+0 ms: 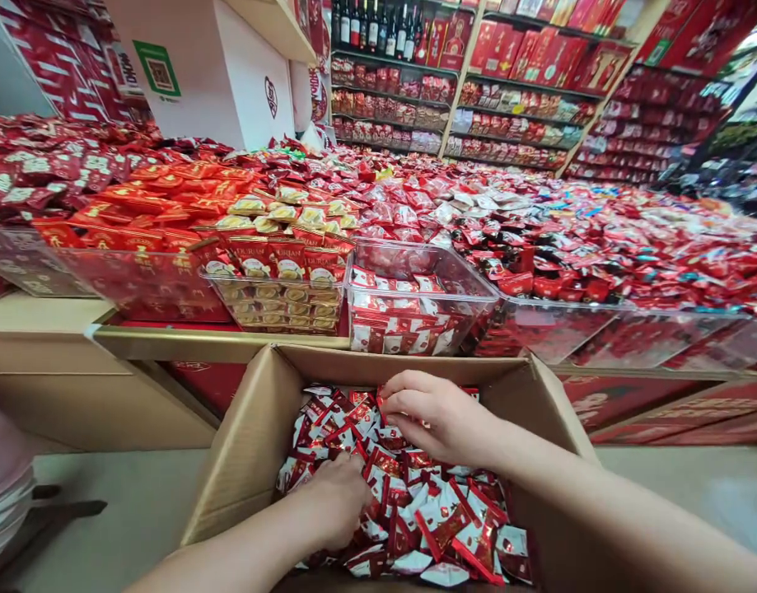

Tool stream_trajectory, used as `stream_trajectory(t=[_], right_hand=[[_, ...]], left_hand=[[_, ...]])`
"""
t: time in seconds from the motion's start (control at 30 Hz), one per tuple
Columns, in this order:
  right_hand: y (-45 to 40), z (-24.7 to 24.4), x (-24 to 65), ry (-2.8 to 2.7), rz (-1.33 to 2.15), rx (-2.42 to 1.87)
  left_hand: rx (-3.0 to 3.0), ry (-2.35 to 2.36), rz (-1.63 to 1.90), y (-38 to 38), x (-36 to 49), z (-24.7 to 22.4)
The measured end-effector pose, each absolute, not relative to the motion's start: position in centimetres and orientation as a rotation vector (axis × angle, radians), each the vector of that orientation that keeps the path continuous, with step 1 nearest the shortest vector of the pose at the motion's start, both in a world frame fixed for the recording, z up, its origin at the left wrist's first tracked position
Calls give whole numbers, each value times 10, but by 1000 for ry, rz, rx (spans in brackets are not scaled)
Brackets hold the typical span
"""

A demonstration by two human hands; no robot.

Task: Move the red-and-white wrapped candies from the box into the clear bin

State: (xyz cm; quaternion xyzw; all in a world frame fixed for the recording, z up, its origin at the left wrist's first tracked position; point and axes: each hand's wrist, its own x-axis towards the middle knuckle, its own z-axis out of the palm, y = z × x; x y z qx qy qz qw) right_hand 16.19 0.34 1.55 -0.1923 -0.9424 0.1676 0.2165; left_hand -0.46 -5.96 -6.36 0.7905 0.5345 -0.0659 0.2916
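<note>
An open cardboard box holds many small red and white wrapped packets. Inside it, my left hand rests low among the packets at the left, its fingertips hidden from view. Farther back and to the right, my right hand is over the packets with its fingers curled and its thumb beneath, around a red packet at the fingertips. Just beyond the box, a clear plastic bin contains neatly stacked red and white packets.
Clear bins of orange-red packets and durian packets stand left of the part-filled bin. Heaps of red packets spread right. Stocked shelves rise behind. Part of a person shows at the left edge.
</note>
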Motion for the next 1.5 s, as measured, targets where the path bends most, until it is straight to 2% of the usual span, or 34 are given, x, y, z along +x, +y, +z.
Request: stream_trajectory(t=[0.17,0.3,0.47,0.7,0.87,0.97,1.03,1.1,1.23,1.5], right_hand=[[6,-34,171,-2513,1065,-1085],[7,-34,168,-2246,1470,-1104],[14,-21,169,-1922,1759,-1098],[11,-11,167,-1687,1758,-1072],[4,-9,165,-1976,1132,-843],[1,-7,164,-2032,981,-715],[0,-6,162,-1900,1094,-847],[0,-5,160,-1710,1347,-1001],[1,-7,157,-1495,1734,-1021],[3,-11,158,-1551,1684,-966]], left_hand=[[2034,1455,127,-47,-6,-39],[1916,1425,351,-40,-12,-20],[1529,1259,714,-44,-15,-17],[1251,1142,855,-44,-12,-12],[742,976,752,-42,-15,-2],[720,940,830,-42,-13,2],[795,969,925,-43,-10,2],[862,989,979,-43,-7,1],[926,984,989,-42,-6,-5],[923,992,961,-42,-8,-10]])
